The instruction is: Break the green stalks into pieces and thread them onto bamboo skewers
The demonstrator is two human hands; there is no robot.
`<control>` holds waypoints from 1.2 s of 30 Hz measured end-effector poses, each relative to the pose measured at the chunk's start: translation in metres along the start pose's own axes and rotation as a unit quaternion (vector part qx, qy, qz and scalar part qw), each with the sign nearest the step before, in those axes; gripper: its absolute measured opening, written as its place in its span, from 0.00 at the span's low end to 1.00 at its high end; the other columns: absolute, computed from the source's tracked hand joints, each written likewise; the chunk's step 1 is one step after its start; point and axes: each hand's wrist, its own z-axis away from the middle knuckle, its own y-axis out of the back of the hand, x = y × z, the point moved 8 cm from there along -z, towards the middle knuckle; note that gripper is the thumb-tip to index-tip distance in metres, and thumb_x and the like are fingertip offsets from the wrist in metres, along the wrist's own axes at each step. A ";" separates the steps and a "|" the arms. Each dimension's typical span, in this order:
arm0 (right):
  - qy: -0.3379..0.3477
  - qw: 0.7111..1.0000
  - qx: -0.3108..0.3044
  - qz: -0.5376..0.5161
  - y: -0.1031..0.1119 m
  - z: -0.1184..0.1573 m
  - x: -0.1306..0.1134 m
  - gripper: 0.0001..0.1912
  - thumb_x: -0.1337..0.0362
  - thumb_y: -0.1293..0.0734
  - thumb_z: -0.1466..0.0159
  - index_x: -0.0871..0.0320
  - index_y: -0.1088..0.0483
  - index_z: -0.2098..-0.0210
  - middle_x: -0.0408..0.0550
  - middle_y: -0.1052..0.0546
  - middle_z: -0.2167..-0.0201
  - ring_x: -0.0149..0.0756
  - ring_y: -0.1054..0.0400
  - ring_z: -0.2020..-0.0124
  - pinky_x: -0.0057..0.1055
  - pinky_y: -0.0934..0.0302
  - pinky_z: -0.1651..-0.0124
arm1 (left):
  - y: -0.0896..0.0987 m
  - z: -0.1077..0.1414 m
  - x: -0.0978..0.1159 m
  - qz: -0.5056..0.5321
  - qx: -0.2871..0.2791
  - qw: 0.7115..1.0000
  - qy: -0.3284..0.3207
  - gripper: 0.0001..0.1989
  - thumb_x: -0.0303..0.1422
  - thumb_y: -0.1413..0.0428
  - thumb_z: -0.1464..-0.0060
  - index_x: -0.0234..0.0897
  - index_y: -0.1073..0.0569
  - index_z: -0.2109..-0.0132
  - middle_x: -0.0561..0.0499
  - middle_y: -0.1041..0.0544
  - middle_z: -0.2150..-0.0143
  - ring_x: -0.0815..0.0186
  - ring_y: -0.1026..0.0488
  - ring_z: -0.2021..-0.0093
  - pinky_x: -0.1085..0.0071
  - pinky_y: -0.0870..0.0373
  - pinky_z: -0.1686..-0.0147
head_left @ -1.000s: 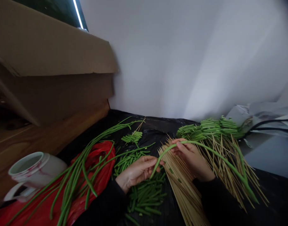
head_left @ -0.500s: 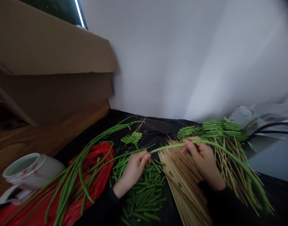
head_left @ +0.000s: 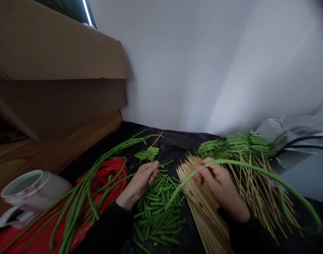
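Note:
A long green bean (head_left: 243, 162) is pinched in my right hand (head_left: 214, 183). Its far part arches out to the right and curls down, while its near end droops left over the pile of cut bean pieces (head_left: 161, 211). My left hand (head_left: 144, 178) is apart from that bean, thumb and fingers closed together above the pile's left side; whether a small piece is inside them is hidden. Beneath my right hand lies a thick bundle of bamboo skewers (head_left: 203, 211). Behind the pile rests a small set of bean pieces threaded on skewers (head_left: 147, 154).
Whole long beans (head_left: 79, 197) lie across a red plastic bag (head_left: 116, 167) at left, beside a white mug (head_left: 37, 190). Finished skewers of beans (head_left: 237, 144) are stacked back right, near grey-white packaging (head_left: 299, 169). A cardboard box (head_left: 61, 53) stands back left against a white wall.
My left hand has let go of the long bean's end and drawn back left. That end now hangs free and lower. My right hand has shifted slightly left and down, still gripping the bean.

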 end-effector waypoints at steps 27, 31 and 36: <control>-0.079 0.994 -0.072 0.023 -0.031 0.012 0.010 0.15 0.55 0.35 0.36 0.54 0.37 0.76 0.36 0.37 0.84 0.29 0.40 0.82 0.28 0.47 0.77 | -0.002 0.005 -0.005 0.360 0.088 0.929 0.008 0.03 0.25 0.44 0.42 0.33 0.29 0.65 0.54 0.32 0.71 0.75 0.34 0.74 0.81 0.33 0.73; -0.100 0.986 -0.131 0.023 -0.043 0.017 0.015 0.13 0.56 0.34 0.37 0.55 0.36 0.74 0.36 0.36 0.82 0.30 0.40 0.80 0.28 0.47 0.75 | -0.029 0.012 -0.013 0.213 -0.020 0.975 0.053 0.05 0.31 0.45 0.43 0.34 0.30 0.67 0.53 0.30 0.71 0.74 0.37 0.77 0.79 0.41 0.79; -0.080 0.984 -0.148 0.052 -0.050 0.019 0.018 0.11 0.58 0.34 0.37 0.55 0.33 0.73 0.39 0.32 0.78 0.32 0.36 0.73 0.28 0.44 0.70 | -0.060 0.029 -0.022 -0.108 -0.145 0.983 0.011 0.14 0.41 0.37 0.49 0.33 0.26 0.67 0.58 0.39 0.77 0.75 0.47 0.77 0.77 0.51 0.77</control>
